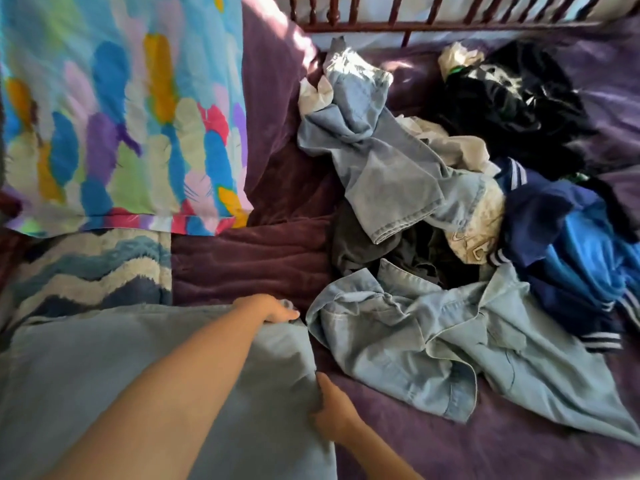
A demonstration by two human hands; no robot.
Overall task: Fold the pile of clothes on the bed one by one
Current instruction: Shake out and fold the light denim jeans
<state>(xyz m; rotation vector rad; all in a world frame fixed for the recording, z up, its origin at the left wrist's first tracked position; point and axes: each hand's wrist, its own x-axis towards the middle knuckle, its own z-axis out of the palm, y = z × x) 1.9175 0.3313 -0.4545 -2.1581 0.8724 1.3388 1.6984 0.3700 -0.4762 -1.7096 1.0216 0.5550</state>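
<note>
Head view looks down on a bed covered by a purple bedspread [259,265]. At 10 o'clock lies a pillow [121,116] printed with bright feather shapes. Below it, at 9 o'clock, is a fuzzy cushion [86,271] with blue and white waves. At 7 o'clock a pale blue garment [86,393] is spread flat. The left hand [278,310] reaches across it and grips its far right corner with curled fingers. The right hand [334,412], near 6 o'clock, pinches the same garment's right edge, thumb up against the cloth. From 12 to 4 o'clock sits the pile of clothes [450,202]: a crumpled denim shirt [433,337] just beside the hands, jeans [381,157] above it, a black garment [512,109] at 1 o'clock and a blue jacket [571,244] at 3 o'clock. A dark wooden rail [381,26] runs along 12 o'clock.
</note>
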